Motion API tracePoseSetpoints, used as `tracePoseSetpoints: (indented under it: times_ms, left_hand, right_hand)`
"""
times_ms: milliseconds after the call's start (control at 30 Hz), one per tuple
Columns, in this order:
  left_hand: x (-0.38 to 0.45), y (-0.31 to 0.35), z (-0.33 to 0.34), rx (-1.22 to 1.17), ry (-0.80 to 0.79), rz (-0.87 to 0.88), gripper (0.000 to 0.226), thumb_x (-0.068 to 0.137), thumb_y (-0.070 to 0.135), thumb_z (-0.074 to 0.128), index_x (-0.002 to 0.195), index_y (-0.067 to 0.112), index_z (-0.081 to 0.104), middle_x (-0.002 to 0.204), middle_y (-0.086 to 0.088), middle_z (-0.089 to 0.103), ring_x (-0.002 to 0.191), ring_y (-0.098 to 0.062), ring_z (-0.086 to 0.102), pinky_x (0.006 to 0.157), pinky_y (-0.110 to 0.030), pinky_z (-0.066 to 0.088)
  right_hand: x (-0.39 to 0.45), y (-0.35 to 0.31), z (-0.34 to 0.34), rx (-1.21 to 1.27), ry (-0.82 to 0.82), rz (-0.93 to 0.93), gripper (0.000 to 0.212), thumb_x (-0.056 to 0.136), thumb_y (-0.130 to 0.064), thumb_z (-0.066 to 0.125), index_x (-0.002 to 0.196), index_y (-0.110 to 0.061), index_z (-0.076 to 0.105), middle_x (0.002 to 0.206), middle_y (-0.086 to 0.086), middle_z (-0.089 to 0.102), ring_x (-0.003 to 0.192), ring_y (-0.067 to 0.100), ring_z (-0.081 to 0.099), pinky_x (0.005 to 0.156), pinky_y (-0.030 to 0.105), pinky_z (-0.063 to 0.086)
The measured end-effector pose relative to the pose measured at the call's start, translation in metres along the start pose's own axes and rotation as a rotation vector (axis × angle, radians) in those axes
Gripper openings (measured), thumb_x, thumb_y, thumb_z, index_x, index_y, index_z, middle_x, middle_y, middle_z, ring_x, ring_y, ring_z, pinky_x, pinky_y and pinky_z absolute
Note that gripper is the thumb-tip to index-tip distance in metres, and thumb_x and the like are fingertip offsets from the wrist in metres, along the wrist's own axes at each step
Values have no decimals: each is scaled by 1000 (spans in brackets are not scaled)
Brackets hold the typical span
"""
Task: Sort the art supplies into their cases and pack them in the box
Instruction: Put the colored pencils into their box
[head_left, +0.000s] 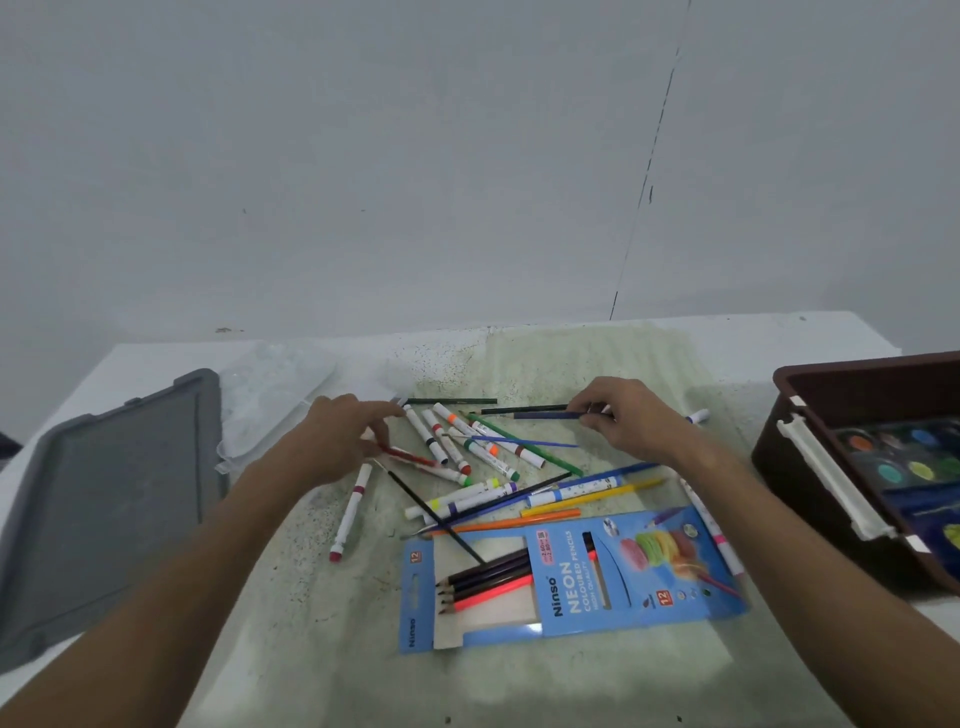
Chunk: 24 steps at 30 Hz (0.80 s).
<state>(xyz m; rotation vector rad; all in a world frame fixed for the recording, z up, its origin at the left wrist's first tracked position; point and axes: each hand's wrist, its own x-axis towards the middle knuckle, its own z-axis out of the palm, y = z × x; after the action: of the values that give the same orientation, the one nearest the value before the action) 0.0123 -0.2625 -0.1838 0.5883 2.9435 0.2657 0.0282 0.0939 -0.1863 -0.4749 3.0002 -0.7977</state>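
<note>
1. A blue cardboard pencil case (571, 577) printed "Ninso NEON COLOURED PENCILS" lies flat and open on the pale green speckled mat (322, 597), with dark and neon-pink pencils (485, 579) poking out of its left end.
2. Beyond the case, white-barrelled felt markers (441, 434), loose coloured pencils and thin paintbrushes lie crossed in a heap.
3. The person's right hand (628, 421), beyond and right of the case, pinches a dark blue pencil (545, 415) with curled fingers.
4. The left hand (340, 439), beyond and left of the case, reaches over the markers, fingers loosely bent; whether it holds anything cannot be told.
5. Right of the case stands a dark brown plastic box (810, 483) holding a watercolour paint set (904, 457).
6. Far left of the case lies a grey plastic lid (104, 499), beside a clear plastic pouch (270, 400).
</note>
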Motion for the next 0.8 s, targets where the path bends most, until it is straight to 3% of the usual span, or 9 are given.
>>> tracePoseSetpoints:
  times_ms: [133,233,367,533,667,733,800]
  left_hand:
    - [-3,6,-16,-347,116,15,37,80,11,74,113,27,66,86,19,70,90,-2,63,90,-31,46]
    - [7,17,-28,-570,210,-7,23,80,9,73,94,27,72,80,24,70,83,5,67,84,-20,49]
    - [32,26,-40,-879,165,-121,20,82,8,71,101,15,73,85,2,75,80,-13,72,82,-26,55]
    - [66,25,-33,-614,52,-118,22,86,10,66,105,19,72,79,9,70,69,-9,66,66,-18,51]
    - [82,23,-23,-613,27,-115,45,92,3,49,130,26,54,88,-7,65,72,-18,71,74,-41,59]
    - [87,26,-21,-659,11,-109,46,95,2,38,129,29,52,91,-12,61,72,-21,72,73,-39,59]
    - [91,31,-23,-695,12,-131,39,95,4,33,116,21,61,90,-11,60,72,-22,72,69,-37,59]
  right_hand:
    - [18,2,6,-35,21,29,17,91,-9,59,104,-12,69,103,3,62,91,17,55,83,28,45]
    - [29,2,12,-76,-7,34,17,91,-7,56,101,-11,70,101,5,64,92,21,57,83,33,46]
    - [37,3,17,-104,-73,37,14,89,-4,59,94,-8,70,95,5,66,87,22,60,79,34,50]
    - [43,10,14,-121,-102,61,15,89,-7,60,100,-9,70,99,5,64,90,20,58,81,29,46]
    - [43,14,12,-152,-160,49,24,92,-7,51,108,-12,69,104,7,57,97,23,54,84,30,43]
    - [42,16,11,-131,-156,56,27,94,-6,49,113,-12,68,105,8,53,96,23,52,85,30,42]
    - [41,19,9,-119,-154,54,27,94,-5,49,113,-11,67,104,8,52,94,23,52,86,32,43]
